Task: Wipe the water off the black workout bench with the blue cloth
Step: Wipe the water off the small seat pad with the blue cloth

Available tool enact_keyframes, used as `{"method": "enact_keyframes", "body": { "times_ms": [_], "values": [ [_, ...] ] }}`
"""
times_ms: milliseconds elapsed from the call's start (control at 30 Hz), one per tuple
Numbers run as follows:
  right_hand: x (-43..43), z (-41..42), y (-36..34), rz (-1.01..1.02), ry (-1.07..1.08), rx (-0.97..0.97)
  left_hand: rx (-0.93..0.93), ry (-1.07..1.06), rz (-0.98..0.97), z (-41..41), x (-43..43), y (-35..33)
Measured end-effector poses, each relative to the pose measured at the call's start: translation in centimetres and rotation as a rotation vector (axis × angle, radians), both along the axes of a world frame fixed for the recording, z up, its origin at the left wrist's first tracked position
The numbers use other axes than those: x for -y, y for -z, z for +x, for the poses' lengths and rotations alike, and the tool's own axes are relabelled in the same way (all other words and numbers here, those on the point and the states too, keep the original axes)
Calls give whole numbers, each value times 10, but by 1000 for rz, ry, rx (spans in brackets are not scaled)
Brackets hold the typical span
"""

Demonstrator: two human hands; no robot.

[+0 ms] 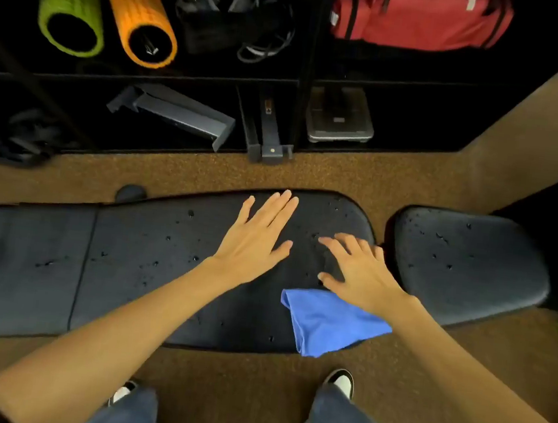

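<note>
Jeans and two dark-and-white shoes (342, 383) stand nearest on the brown speckled floor (251, 398). Just beyond them, the blue cloth (326, 321) lies crumpled on the near edge of the black workout bench (148, 266), one corner hanging over the edge. The right hand (355, 271) hovers or rests just above the cloth, fingers spread and slightly curled, holding nothing; its wrist overlaps the cloth's upper edge. The left hand (258, 235) lies flat on the long pad, fingers wide and straight, empty. Water drops (190, 213) dot the pad around both hands and the separate seat pad (468, 265) to the right. Farther back, a dark shelf holds a green foam roller (70, 6), an orange foam roller (136, 13), and a red bag (418, 16).
</note>
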State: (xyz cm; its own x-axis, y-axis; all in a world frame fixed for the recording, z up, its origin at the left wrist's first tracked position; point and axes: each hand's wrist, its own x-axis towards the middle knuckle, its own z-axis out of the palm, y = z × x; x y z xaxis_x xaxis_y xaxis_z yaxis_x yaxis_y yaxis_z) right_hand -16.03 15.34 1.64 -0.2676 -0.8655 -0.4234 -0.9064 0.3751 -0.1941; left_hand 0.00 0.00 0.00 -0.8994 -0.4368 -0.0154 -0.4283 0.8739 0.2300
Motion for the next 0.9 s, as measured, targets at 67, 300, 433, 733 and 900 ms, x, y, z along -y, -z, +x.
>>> {"method": "enact_keyframes", "body": {
  "times_ms": [67, 300, 433, 733, 900],
  "values": [
    [-9, 0, 16, -17, -19, 9, 17, 32, 21, -3, -12, 18],
    [-51, 10, 64, -98, -111, 20, 26, 183, 115, 0, -52, 71],
    [-60, 11, 74, -115, -80, 60, -17, 276, 92, 4, -71, 92],
    [-42, 3, 76, -125, 35, 294, -162, 334, 127, -1, -77, 110],
    [-25, -7, 74, -39, 36, 395, -150, 314, 262, -4, -62, 105]
  ]
}}
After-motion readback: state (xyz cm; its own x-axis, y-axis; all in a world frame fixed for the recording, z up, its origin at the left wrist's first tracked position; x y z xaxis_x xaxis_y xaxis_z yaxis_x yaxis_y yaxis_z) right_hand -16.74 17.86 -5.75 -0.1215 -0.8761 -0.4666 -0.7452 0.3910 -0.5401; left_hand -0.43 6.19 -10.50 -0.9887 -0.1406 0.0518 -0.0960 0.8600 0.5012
